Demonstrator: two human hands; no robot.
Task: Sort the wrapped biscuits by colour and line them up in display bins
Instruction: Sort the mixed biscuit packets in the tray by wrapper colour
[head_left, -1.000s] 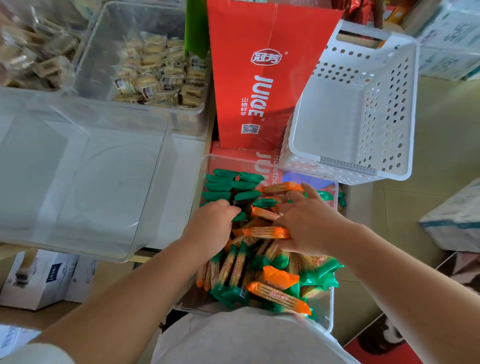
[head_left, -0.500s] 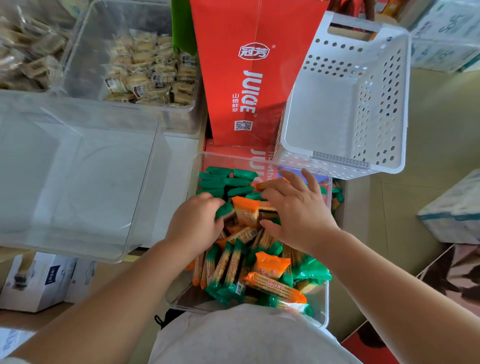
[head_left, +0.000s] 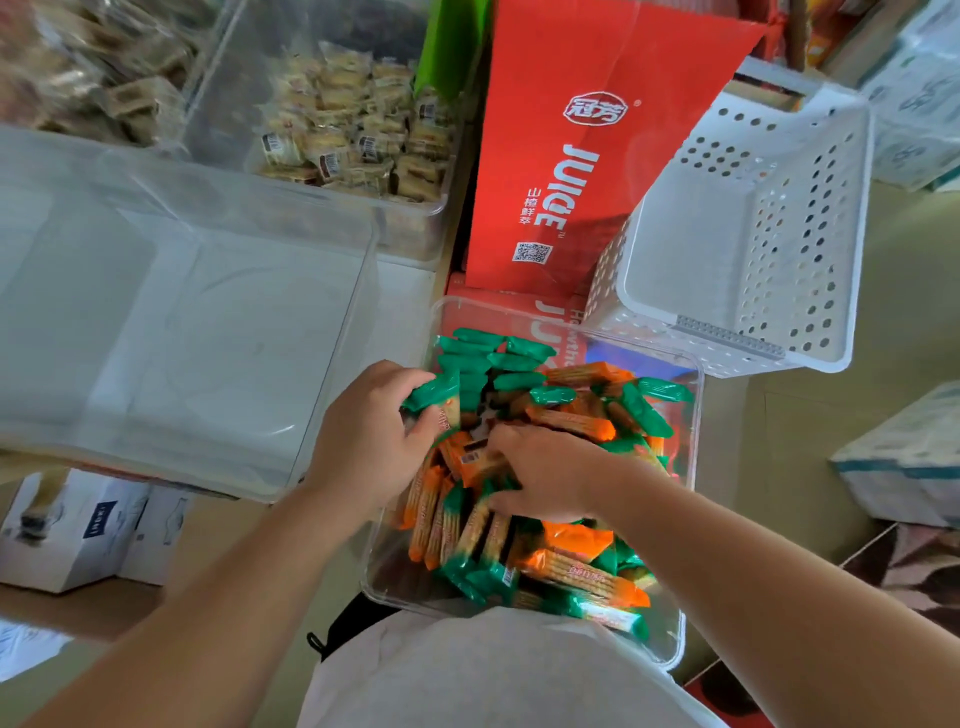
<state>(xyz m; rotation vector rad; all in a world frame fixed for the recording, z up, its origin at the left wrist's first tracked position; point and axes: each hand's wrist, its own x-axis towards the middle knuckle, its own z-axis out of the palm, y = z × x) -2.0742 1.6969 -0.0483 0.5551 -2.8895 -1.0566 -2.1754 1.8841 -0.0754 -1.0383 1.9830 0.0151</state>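
A clear plastic bin (head_left: 693, 415) in front of me holds a heap of wrapped biscuits, some with green wrappers (head_left: 519, 358) and some with orange wrappers (head_left: 571, 421). A few green ones lie in a row at the bin's far left. My left hand (head_left: 363, 441) grips a green-wrapped biscuit (head_left: 434, 392) at the bin's left wall. My right hand (head_left: 550, 473) reaches into the middle of the heap, its fingers curled around an orange-wrapped biscuit (head_left: 475, 462).
A large empty clear bin (head_left: 358, 291) sits to the left. Behind it stand clear bins of beige wrapped snacks (head_left: 353, 135). A red juice carton (head_left: 571, 156) and a white perforated basket (head_left: 753, 223) stand behind the biscuit bin. Boxes lie on the floor.
My left hand has closed on a green biscuit and lifted it at the left wall. My right hand has drawn back from the far side to the middle of the heap.
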